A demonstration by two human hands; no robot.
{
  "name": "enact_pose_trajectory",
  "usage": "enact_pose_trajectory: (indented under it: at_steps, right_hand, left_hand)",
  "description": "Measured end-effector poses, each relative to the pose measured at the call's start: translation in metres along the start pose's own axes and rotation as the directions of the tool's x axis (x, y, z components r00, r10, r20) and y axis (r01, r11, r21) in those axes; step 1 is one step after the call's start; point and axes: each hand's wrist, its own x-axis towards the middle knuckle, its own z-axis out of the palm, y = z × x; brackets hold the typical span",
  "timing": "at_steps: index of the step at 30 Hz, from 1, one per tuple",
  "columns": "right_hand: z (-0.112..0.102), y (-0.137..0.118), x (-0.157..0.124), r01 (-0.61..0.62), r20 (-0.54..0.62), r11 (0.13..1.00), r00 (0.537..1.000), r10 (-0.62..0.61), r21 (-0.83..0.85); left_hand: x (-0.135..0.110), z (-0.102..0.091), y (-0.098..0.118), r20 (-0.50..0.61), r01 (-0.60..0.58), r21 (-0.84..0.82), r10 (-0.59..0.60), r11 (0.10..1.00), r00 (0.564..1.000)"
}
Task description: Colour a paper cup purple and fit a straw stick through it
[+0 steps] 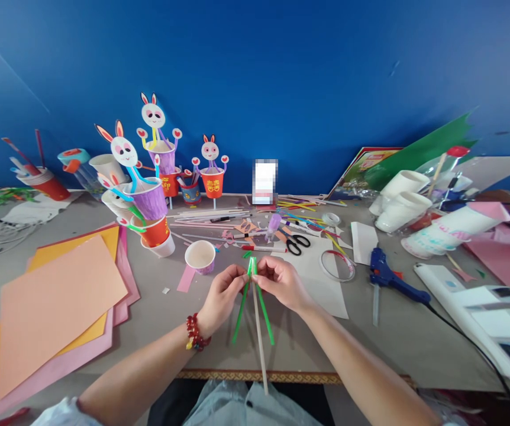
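In front of me, my left hand pinches the left side of two bent green straws near their top. My right hand pinches the right side at the same height. A pale thin stick runs down between the straws toward the table's front edge, its upper end hidden at my fingertips. The straws' free ends spread apart below my hands. A paper cup stands just beyond my left hand, beside a pink paper strip. Black-handled scissors lie past my right hand on white paper.
Several rabbit figures in cups stand at the back left. Coloured paper sheets lie at left. On the right are a tape roll, a blue glue gun with its cord, and a white power strip. Straws and scraps litter the middle.
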Motion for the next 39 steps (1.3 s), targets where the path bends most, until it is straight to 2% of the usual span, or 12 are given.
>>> enact_pose_trajectory:
  at_steps: [5,8,11,17,30,39]
  right_hand:
    - [-0.001,-0.002,0.001,-0.071,0.039,0.993,0.997,0.068,0.089]
    - [-0.001,-0.003,0.001,-0.065,0.017,0.991,0.998,0.063,0.116]
    - [-0.001,-0.003,0.001,-0.050,-0.004,0.993,0.999,0.051,0.105]
    - [0.000,-0.005,0.001,-0.040,-0.011,0.996,0.999,0.041,0.084]
    - [-0.004,-0.002,0.002,-0.064,-0.029,0.997,0.997,0.066,0.046]
    - [0.000,-0.003,0.002,-0.034,-0.040,0.998,0.999,0.036,0.050]
  left_hand:
    - [-0.001,0.001,0.004,-0.032,-0.104,0.174,0.111,0.979,0.993]
    - [-0.002,0.001,0.005,-0.005,-0.131,0.183,0.134,0.974,0.991]
    - [-0.001,0.002,0.004,0.010,-0.102,0.101,0.101,0.990,0.995]
    - [0.001,0.002,-0.004,-0.006,0.049,-0.086,-0.050,0.995,0.999]
    - [0.000,0.002,-0.004,0.005,0.095,-0.094,-0.095,0.991,0.995]
    - [-0.001,0.004,-0.001,0.031,0.181,-0.213,-0.179,0.960,0.983]
